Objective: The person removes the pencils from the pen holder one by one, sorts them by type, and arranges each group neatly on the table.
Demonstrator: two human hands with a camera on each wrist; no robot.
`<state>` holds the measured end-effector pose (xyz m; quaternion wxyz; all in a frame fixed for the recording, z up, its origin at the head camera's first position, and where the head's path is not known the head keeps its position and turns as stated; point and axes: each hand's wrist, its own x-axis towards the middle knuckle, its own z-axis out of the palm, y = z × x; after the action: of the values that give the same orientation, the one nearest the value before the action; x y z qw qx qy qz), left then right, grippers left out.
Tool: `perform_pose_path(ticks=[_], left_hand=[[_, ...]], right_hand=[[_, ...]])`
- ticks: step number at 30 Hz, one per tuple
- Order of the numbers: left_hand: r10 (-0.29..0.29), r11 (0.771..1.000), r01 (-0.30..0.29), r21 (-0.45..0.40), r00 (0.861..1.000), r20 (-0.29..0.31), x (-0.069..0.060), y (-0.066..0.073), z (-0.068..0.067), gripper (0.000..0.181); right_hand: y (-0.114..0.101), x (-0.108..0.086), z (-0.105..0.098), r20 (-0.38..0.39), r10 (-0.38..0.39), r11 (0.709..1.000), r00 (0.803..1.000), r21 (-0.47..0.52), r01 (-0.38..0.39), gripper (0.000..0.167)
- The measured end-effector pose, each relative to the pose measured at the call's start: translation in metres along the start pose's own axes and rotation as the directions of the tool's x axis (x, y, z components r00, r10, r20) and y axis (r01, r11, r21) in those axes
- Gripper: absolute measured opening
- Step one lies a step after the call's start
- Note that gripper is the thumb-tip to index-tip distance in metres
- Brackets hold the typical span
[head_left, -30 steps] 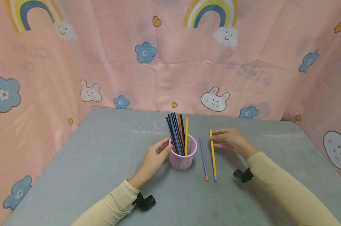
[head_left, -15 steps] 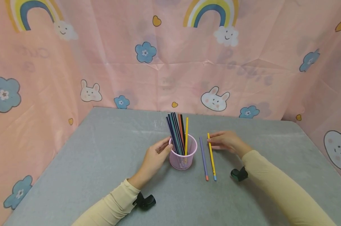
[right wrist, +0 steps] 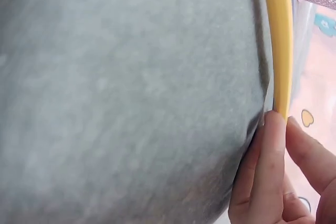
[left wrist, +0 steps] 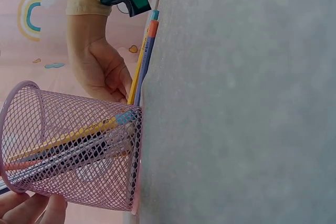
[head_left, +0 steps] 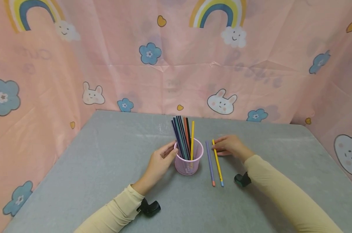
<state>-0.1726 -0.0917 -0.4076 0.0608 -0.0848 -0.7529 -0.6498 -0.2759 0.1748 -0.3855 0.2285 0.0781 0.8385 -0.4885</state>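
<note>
Unluckily, my left-wrist view cropped the left hand, which held the mesh cup; the right hand pinched the yellow pencil near its far end, beside the purple pencil.

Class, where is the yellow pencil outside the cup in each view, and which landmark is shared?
Head: yellow pencil, right of centre, held by the right hand.
Left wrist: yellow pencil, upper half, left of centre, beside the purple pencil.
Right wrist: yellow pencil, upper right, reaching the fingertips.
Shared landmark: pink mesh cup.
</note>
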Motion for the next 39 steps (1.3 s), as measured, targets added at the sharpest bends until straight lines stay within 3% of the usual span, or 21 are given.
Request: perform_pose_path(ticks=[5,19,26,31,39], left_hand=[[-0.009,1.000,0.009,0.002,1.000,0.000,0.000,0.000,0.000,0.042],[-0.013,1.000,0.013,0.012,1.000,-0.002,-0.001,0.004,-0.001,0.043],[-0.013,1.000,0.013,0.012,1.000,0.005,-0.002,0.004,-0.001,0.043],[-0.012,1.000,0.012,0.007,1.000,0.003,-0.001,0.004,0.000,0.043],[0.000,1.000,0.000,0.011,1.000,0.010,-0.001,0.003,-0.001,0.043]], right_hand=[[-0.002,0.002,0.005,-0.054,0.020,0.999,0.998,-0.025,-0.021,0.041],[0.000,0.010,0.008,-0.088,-0.008,1.000,0.996,-0.013,0.007,0.039],[0.004,-0.003,0.001,-0.098,-0.095,0.995,0.991,-0.021,0.093,0.043],[0.000,-0.014,-0.003,-0.097,-0.161,0.985,0.982,0.052,0.167,0.046],[-0.014,-0.028,0.005,-0.090,-0.182,0.981,0.979,0.054,0.188,0.053]])
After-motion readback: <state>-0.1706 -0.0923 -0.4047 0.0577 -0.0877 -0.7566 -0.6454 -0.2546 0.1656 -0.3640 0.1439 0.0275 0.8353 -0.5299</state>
